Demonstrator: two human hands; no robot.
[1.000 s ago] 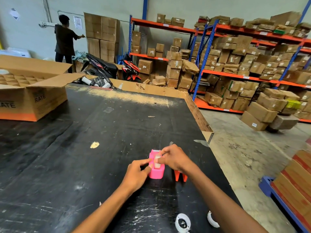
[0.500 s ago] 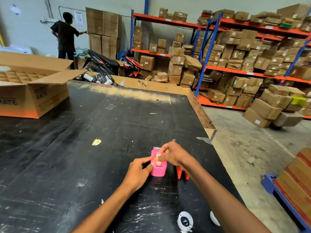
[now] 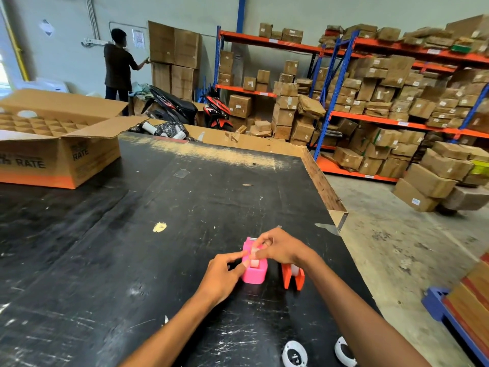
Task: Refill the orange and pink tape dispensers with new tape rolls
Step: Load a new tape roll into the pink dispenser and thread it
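While my left hand (image 3: 221, 278) is bracing the pink dispenser (image 3: 253, 271) on the worktop (image 3: 185, 207), my right hand (image 3: 277, 247) is pinching the tape end (image 3: 254, 252) above it, the orange dispenser (image 3: 292, 276) waiting just right.

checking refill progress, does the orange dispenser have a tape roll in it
Yes, it looks loaded: a pale roll shows between the orange dispenser's side walls. How full that roll is, cannot tell.

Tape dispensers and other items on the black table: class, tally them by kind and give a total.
Pink dispenser: 1
Orange dispenser: 1
White tape rolls: 2
Open cardboard box: 1
Total: 5
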